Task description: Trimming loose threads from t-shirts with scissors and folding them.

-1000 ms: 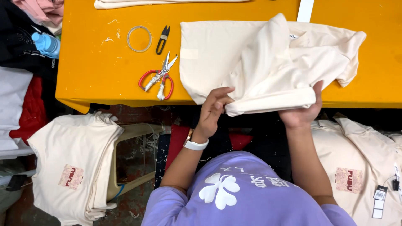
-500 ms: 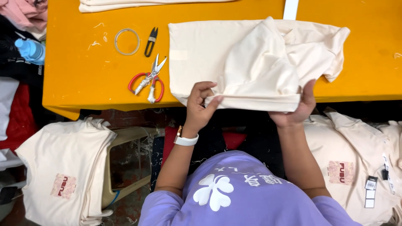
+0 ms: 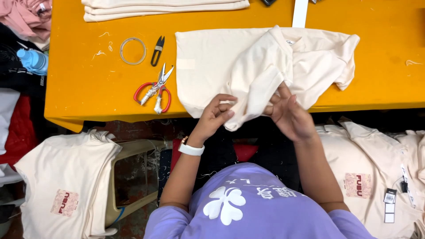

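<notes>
A cream T-shirt (image 3: 208,66) lies rumpled on the orange table (image 3: 88,84), its near edge hanging over the table's front. My left hand (image 3: 217,114) pinches a fold of the shirt's near edge. A white band is on that wrist. My right hand (image 3: 287,115) grips the same fold from the right, fingers tucked under the cloth. The two hands are close together at the table's front edge.
Red-handled scissors (image 3: 155,90), small black snips (image 3: 157,49) and a clear tape ring (image 3: 133,51) lie left of the shirt. Folded cream shirts (image 3: 164,6) sit at the far edge. Stacks of cream shirts stand at lower left (image 3: 62,186) and lower right (image 3: 376,177). A blue bottle (image 3: 32,59) is at left.
Both hands have come up from under the shirt's near edge and drawn together on a fold. The shirt's bunched part has shifted toward me.
</notes>
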